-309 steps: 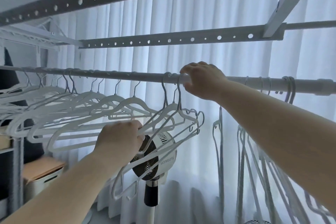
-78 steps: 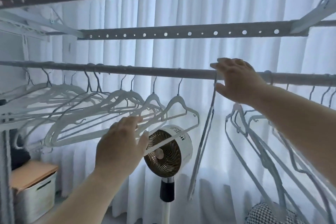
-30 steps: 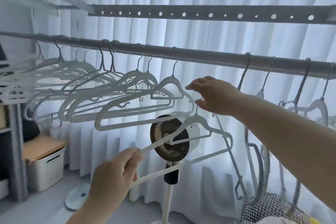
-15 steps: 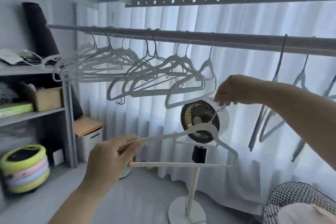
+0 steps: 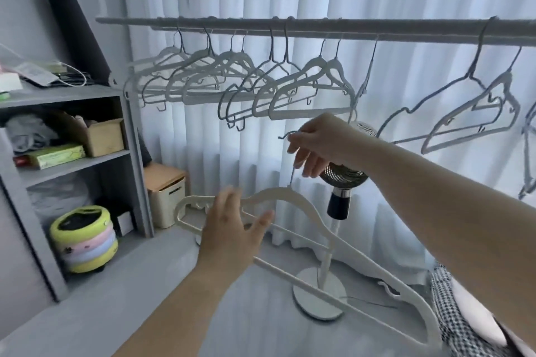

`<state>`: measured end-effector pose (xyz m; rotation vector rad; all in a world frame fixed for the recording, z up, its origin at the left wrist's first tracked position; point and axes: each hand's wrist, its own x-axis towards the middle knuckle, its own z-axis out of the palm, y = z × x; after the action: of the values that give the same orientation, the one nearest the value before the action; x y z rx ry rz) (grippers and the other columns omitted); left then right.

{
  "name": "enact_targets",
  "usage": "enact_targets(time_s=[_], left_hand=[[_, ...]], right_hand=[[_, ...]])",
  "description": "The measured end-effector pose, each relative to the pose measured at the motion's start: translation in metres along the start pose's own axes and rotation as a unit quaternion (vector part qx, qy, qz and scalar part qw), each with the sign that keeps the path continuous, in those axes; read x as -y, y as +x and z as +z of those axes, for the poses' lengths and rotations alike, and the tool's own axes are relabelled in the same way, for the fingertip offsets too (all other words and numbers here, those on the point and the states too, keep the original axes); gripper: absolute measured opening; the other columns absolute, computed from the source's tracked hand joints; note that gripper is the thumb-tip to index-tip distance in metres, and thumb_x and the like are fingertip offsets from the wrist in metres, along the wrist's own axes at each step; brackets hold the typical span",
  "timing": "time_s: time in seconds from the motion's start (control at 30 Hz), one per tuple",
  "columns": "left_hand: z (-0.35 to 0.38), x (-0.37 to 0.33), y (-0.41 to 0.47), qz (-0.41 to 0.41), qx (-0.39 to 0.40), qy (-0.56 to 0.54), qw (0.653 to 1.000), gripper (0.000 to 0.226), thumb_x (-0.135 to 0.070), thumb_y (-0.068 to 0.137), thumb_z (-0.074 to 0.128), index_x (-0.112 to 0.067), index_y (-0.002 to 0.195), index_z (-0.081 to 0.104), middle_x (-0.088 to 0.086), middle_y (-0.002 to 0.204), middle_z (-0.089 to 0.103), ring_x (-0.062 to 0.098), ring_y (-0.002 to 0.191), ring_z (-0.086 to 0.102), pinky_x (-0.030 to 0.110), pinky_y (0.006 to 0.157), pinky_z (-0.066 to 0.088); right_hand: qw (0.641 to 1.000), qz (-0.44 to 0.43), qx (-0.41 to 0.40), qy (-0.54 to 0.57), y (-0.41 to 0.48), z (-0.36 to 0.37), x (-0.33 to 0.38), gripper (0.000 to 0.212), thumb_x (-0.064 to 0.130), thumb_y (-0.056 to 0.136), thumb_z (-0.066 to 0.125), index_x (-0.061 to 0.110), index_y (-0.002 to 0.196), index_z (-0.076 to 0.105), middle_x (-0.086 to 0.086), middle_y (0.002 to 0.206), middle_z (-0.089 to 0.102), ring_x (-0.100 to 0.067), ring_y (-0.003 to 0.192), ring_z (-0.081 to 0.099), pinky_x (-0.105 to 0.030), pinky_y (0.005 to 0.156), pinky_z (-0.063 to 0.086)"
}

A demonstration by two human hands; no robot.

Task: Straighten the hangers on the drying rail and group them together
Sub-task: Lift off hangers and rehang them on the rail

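A grey drying rail (image 5: pixel 319 29) crosses the upper view. Several white hangers (image 5: pixel 237 84) hang bunched along its left half, and a few more (image 5: pixel 470 113) hang spread and tilted on its right. One white hanger (image 5: pixel 342 243) is off the rail, below it. My right hand (image 5: pixel 316 145) pinches its metal hook from above. My left hand (image 5: pixel 232 229) has its fingers spread over the hanger's left shoulder; whether it touches the hanger I cannot tell.
A standing fan (image 5: pixel 342 177) stands behind my right hand, its round base (image 5: pixel 319 293) on the floor. A grey shelf unit (image 5: pixel 87 153) with boxes fills the left. A lidded bin (image 5: pixel 168 194) and a stack of coloured round tins (image 5: pixel 84 238) stand on the floor. White curtains hang behind.
My right hand has brought the loose hanger lower and nearer to me. My left hand has let go of its arm and spread its fingers. The view has tilted further down and left.
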<state>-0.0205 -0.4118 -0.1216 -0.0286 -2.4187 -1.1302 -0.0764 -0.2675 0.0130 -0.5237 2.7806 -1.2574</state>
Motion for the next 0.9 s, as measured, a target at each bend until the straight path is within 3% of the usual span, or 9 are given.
enact_targets(time_s=[0.23, 0.33, 0.4, 0.47, 0.53, 0.63, 0.73, 0.83, 0.9], left_hand=[[0.007, -0.011, -0.011, -0.087, 0.220, -0.076, 0.969, 0.109, -0.079, 0.055, 0.051, -0.029, 0.144, 0.011, -0.006, 0.154, 0.016, 0.014, 0.137, 0.027, 0.031, 0.106, 0.028], [0.008, -0.007, -0.010, -0.077, 0.240, -0.041, 0.967, 0.076, -0.046, 0.077, 0.059, -0.022, 0.140, 0.025, -0.003, 0.144, 0.036, 0.017, 0.122, 0.046, 0.022, 0.092, 0.034], [0.006, -0.007, -0.008, -0.053, 0.217, -0.028, 0.974, 0.046, -0.028, 0.085, 0.054, -0.021, 0.129, 0.042, -0.004, 0.122, 0.054, 0.015, 0.088, 0.062, 0.021, 0.074, 0.046], [0.003, -0.013, -0.008, -0.015, 0.197, 0.022, 0.980, 0.018, -0.021, 0.088, 0.047, -0.017, 0.103, 0.056, -0.003, 0.088, 0.059, 0.010, 0.056, 0.053, 0.029, 0.061, 0.052], [0.005, -0.020, -0.007, 0.018, 0.188, 0.067, 0.980, 0.019, -0.017, 0.087, 0.042, -0.007, 0.091, 0.058, 0.000, 0.070, 0.052, 0.015, 0.053, 0.045, 0.034, 0.063, 0.053], [0.010, -0.035, -0.005, 0.023, 0.212, 0.064, 0.975, 0.022, -0.013, 0.085, 0.040, -0.002, 0.092, 0.057, 0.010, 0.078, 0.058, 0.021, 0.058, 0.042, 0.034, 0.059, 0.050], [0.013, -0.048, 0.000, 0.034, 0.225, 0.064, 0.972, 0.023, -0.013, 0.085, 0.039, -0.004, 0.094, 0.059, 0.011, 0.092, 0.064, 0.022, 0.061, 0.046, 0.036, 0.062, 0.053], [0.018, -0.062, 0.008, 0.055, 0.232, 0.057, 0.969, 0.020, -0.013, 0.084, 0.040, -0.007, 0.089, 0.059, 0.003, 0.077, 0.059, 0.023, 0.066, 0.047, 0.035, 0.060, 0.051], [0.024, -0.072, 0.015, 0.053, 0.233, 0.050, 0.970, 0.020, -0.012, 0.083, 0.041, -0.006, 0.090, 0.059, 0.001, 0.071, 0.053, 0.023, 0.065, 0.046, 0.029, 0.056, 0.045]], right_hand=[[0.979, 0.058, -0.056, 0.189, 0.002, 0.037, 0.018, 0.027, 0.007, 0.091, 0.035, 0.003, 0.066, 0.044, -0.012, 0.057, 0.056, -0.015, 0.027, 0.055, -0.026, 0.038, 0.052], [0.973, 0.069, -0.069, 0.210, 0.002, 0.040, 0.015, 0.029, 0.006, 0.090, 0.034, 0.003, 0.063, 0.043, -0.013, 0.059, 0.055, -0.014, 0.029, 0.056, -0.026, 0.039, 0.052], [0.972, 0.070, -0.078, 0.212, 0.001, 0.039, 0.012, 0.030, 0.006, 0.090, 0.035, 0.003, 0.062, 0.043, -0.013, 0.059, 0.055, -0.014, 0.029, 0.056, -0.025, 0.039, 0.052], [0.970, 0.070, -0.085, 0.218, 0.000, 0.034, 0.009, 0.031, 0.008, 0.091, 0.037, 0.004, 0.061, 0.043, -0.013, 0.060, 0.055, -0.013, 0.029, 0.056, -0.025, 0.038, 0.052], [0.971, 0.066, -0.085, 0.216, -0.003, 0.027, 0.005, 0.032, 0.011, 0.093, 0.039, 0.004, 0.062, 0.045, -0.012, 0.062, 0.056, -0.012, 0.029, 0.056, -0.023, 0.038, 0.051], [0.982, 0.055, -0.103, 0.151, -0.008, 0.013, -0.003, 0.031, 0.016, 0.093, 0.042, 0.006, 0.064, 0.049, -0.005, 0.057, 0.058, -0.008, 0.027, 0.053, -0.019, 0.036, 0.049], [0.976, 0.025, -0.211, 0.048, -0.013, -0.012, -0.014, 0.036, 0.020, 0.092, 0.045, 0.011, 0.058, 0.051, 0.004, 0.040, 0.057, -0.005, 0.026, 0.048, -0.018, 0.039, 0.046], [0.925, -0.028, -0.365, -0.101, -0.020, -0.046, -0.026, 0.034, 0.027, 0.092, 0.044, 0.007, 0.068, 0.059, -0.008, 0.062, 0.065, -0.022, 0.057, 0.060, -0.031, 0.064, 0.047], [0.870, -0.034, -0.381, -0.312, -0.025, -0.068, -0.035, 0.029, 0.025, 0.092, 0.043, 0.004, 0.088, 0.063, -0.016, 0.086, 0.069, -0.030, 0.089, 0.059, -0.034, 0.081, 0.041]])
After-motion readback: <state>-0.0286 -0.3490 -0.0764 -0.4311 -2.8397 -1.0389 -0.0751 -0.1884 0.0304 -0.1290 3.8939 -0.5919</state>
